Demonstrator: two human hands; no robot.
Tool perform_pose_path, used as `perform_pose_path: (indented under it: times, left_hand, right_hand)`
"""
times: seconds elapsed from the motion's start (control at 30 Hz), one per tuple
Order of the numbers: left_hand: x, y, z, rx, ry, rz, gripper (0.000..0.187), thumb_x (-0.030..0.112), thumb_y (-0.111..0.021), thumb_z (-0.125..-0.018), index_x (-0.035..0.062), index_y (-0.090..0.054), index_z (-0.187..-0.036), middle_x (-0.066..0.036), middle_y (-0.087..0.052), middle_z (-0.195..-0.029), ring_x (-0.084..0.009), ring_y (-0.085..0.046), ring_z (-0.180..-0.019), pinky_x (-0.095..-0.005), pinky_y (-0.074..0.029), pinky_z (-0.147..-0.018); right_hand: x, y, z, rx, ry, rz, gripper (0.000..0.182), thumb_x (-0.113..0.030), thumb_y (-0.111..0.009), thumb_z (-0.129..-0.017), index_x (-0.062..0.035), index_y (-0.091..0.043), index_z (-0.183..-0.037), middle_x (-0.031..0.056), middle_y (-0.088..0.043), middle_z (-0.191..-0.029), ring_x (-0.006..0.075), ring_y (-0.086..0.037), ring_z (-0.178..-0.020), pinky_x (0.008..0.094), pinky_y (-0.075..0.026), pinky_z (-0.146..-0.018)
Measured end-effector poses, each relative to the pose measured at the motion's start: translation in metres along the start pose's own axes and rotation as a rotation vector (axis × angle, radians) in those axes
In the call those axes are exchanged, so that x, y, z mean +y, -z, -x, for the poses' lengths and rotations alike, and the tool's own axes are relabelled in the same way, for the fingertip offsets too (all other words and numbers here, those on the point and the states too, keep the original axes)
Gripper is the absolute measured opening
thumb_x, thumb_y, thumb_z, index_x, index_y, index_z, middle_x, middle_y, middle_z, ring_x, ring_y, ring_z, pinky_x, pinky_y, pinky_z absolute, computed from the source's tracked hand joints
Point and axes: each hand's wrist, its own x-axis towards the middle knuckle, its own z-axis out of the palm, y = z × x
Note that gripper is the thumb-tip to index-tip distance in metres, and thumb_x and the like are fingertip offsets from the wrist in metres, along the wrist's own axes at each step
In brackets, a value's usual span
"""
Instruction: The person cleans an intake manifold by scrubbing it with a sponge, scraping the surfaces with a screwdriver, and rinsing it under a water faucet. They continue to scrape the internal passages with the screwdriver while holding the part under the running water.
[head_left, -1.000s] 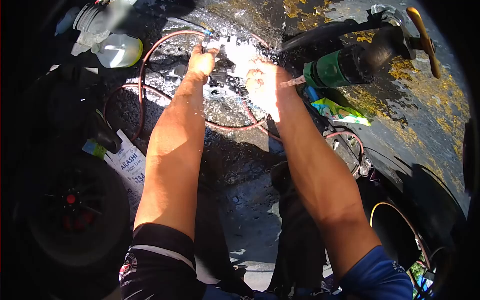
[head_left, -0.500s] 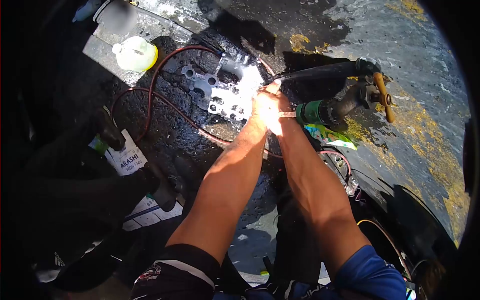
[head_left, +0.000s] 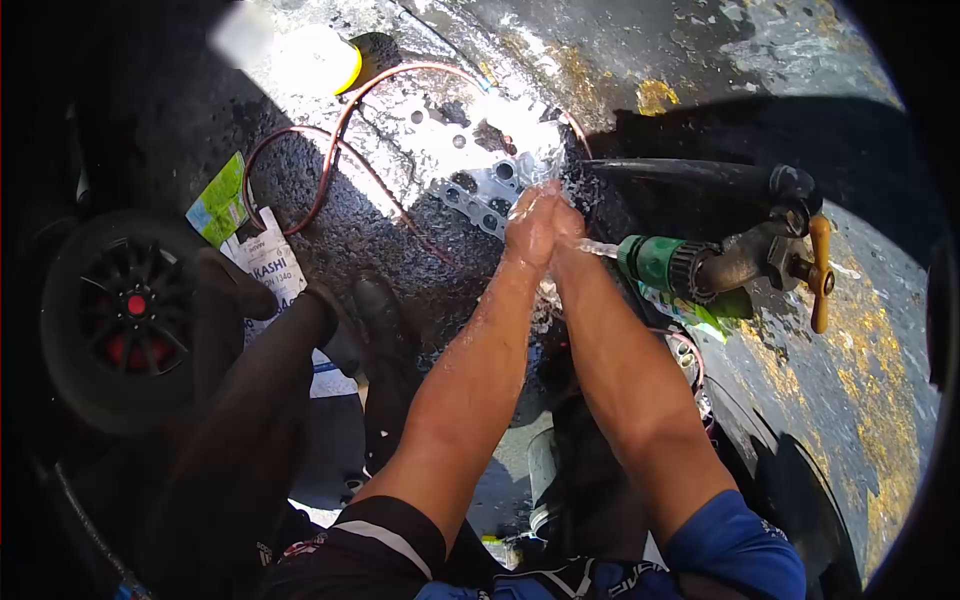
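My left hand [head_left: 530, 232] and my right hand [head_left: 568, 222] are pressed together with fingers curled, wet and low over the ground. Whatever lies between them, if anything, is hidden. A stream of water [head_left: 597, 247] runs from the green hose fitting [head_left: 655, 264] on a tap onto my right wrist. Water splashes past my fingertips. Just beyond them lies a silver metal engine part [head_left: 482, 190] with several round holes, partly washed out by glare. The tap's yellow-brown handle [head_left: 821, 268] sits to the right.
A reddish hose [head_left: 335, 150] loops over the wet ground. A pale container with a yellow rim [head_left: 352, 68] stands behind it. Left are a wheel [head_left: 120, 350], printed cardboard [head_left: 270, 265] and another person's dark-clad leg [head_left: 265, 400]. A black pipe [head_left: 690, 172] extends from the tap.
The view has shifted, bringing the wheel into sight at left. My hands stay together under the stream and sit slightly lower in the picture. Glare on them has lessened.
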Motion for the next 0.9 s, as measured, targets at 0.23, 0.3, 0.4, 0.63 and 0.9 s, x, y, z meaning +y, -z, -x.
perform_pose_path:
  times: [0.23, 0.3, 0.4, 0.63, 0.9]
  left_hand:
    - [0.058, -0.037, 0.14, -0.316, -0.304, -1.025, 0.056, 0.044, -0.066, -0.093, 0.0075, -0.058, -0.135, -0.028, -0.046, -0.142, -0.0466, -0.028, -0.144, -0.06, -0.024, -0.118]
    - [0.064, -0.018, 0.128, -0.462, -0.36, -0.927, 0.062, 0.057, -0.062, -0.089, 0.012, -0.062, -0.132, -0.023, -0.046, -0.144, -0.0468, -0.028, -0.144, -0.0654, -0.021, -0.116]
    - [0.065, 0.031, 0.059, -0.454, -0.189, -1.496, 0.042, 0.049, -0.06, -0.09, 0.0204, -0.071, -0.119, -0.01, -0.068, -0.122, -0.0343, -0.057, -0.121, -0.0529, -0.044, -0.101]
    - [0.1, 0.242, 0.068, -0.047, 0.574, -1.806, 0.056, 0.048, -0.052, -0.096, 0.0047, -0.067, -0.128, -0.018, -0.064, -0.134, -0.0335, -0.06, -0.126, -0.0435, -0.048, -0.105]
    - [0.242, 0.283, 0.424, 0.43, 1.015, -1.043, 0.043, 0.039, -0.054, -0.098, 0.0013, -0.07, -0.088, -0.01, -0.072, -0.087, -0.0218, -0.068, -0.076, -0.0372, -0.055, -0.067]
  right_hand:
    - [0.001, 0.027, -0.014, -0.299, -0.035, 0.012, 0.031, -0.035, -0.056, -0.101, -0.0062, -0.066, -0.106, 0.0051, -0.066, -0.09, 0.0231, -0.062, -0.08, 0.0382, -0.051, -0.069]
    - [0.0, 0.039, -0.021, -0.332, -0.053, 0.19, 0.029, -0.033, -0.055, -0.101, -0.0064, -0.066, -0.105, 0.004, -0.064, -0.087, 0.0217, -0.06, -0.076, 0.0372, -0.05, -0.066]
    - [0.0, 0.055, -0.05, -0.341, -0.008, 0.43, 0.026, -0.03, -0.055, -0.101, -0.0068, -0.065, -0.103, 0.0023, -0.062, -0.084, 0.0195, -0.057, -0.071, 0.0357, -0.047, -0.061]
    - [0.006, 0.095, -0.126, -0.508, 0.215, 1.035, 0.02, -0.025, -0.054, -0.101, -0.0076, -0.064, -0.098, -0.0017, -0.057, -0.075, 0.0146, -0.05, -0.058, 0.0324, -0.04, -0.05]
    - [-0.012, 0.1, -0.045, -0.481, 0.02, 0.932, 0.013, -0.017, -0.061, -0.101, -0.007, -0.067, -0.107, -0.0056, -0.055, -0.065, 0.0039, -0.044, -0.045, 0.0207, -0.032, -0.038]
